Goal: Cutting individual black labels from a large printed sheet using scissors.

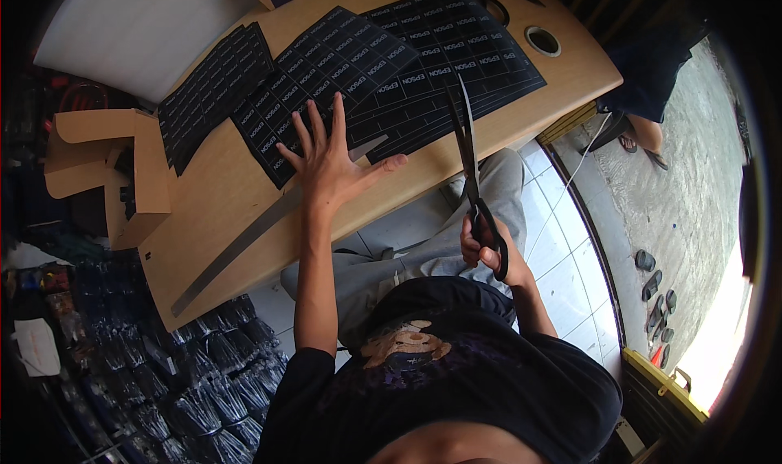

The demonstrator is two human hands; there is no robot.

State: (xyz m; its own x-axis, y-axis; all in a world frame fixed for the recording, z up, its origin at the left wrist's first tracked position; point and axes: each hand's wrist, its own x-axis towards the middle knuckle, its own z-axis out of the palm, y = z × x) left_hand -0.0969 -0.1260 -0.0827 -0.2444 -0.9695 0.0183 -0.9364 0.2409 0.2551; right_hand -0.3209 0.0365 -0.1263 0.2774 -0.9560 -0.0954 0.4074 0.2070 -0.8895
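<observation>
My left hand (326, 162) is over the table's near edge, its fingers spread and nothing in them. Beneath its fingers lie black sheets (326, 57) with grid lines and repeated white print; whether the fingers touch them I cannot tell. A long metal ruler (244, 244) runs slantwise under this hand, partly hidden by the wrist. My right hand (497, 256) grips the black handles of a large pair of scissors (470, 158) above my lap. The blades point away from me, slightly apart, with their tips in front of the sheets.
On the wooden table (183, 256) an open cardboard box (151, 171) stands at the left. A round cable hole (543, 42) is at the far right. Plastic-wrapped bundles (195, 407) lie lower left. Another person (652, 81) is beyond the right end; slippers (652, 285) lie outside.
</observation>
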